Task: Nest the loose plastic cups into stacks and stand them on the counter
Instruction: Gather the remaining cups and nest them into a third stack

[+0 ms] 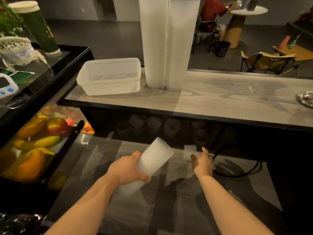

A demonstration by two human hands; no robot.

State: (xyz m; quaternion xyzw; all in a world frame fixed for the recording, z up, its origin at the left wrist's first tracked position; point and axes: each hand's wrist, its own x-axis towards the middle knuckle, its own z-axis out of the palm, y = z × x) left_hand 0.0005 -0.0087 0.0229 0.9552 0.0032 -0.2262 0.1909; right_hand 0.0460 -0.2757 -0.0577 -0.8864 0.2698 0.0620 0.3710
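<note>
My left hand (128, 168) grips a short stack of nested translucent plastic cups (152, 160), tilted with the rims pointing up and to the right, above the lower grey counter (228, 192). My right hand (201, 161) reaches forward and touches a single loose cup (189, 150) on that counter; its fingers look only loosely bent. Several more loose cups (171, 128) lie in the dark shelf under the upper counter. Two tall stacks of cups (167, 43) stand upright on the upper wood-grain counter (237, 99).
A white lidded plastic tub (110, 77) sits left of the tall stacks. A black display case holding fruit (37, 141) is on my left, with a timer (6, 87) above it. A black cable (237, 173) curves across the lower counter. A metal dish (306, 99) lies far right.
</note>
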